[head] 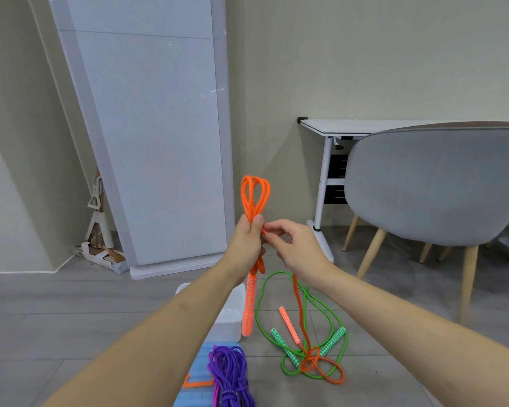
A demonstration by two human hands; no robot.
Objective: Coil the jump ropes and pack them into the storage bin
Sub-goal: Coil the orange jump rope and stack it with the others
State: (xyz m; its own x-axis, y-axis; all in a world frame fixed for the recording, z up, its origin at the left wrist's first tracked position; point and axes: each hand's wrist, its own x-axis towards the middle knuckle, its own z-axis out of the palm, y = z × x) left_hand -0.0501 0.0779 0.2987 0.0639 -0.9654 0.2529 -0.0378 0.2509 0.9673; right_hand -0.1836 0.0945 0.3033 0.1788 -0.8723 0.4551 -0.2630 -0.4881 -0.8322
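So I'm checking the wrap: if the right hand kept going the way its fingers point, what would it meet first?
Probably the left hand gripping the folded orange rope. The right hand points left, fingertips almost at the left thumb, pinching the rope's loose strand; depth is unclear.

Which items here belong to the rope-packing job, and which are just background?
Job:
orange jump rope, gripped by left hand, right hand pinching its strand
green jump rope on floor
purple jump rope, coiled
white storage bin

Background:
grey chair
white desk
blue mat
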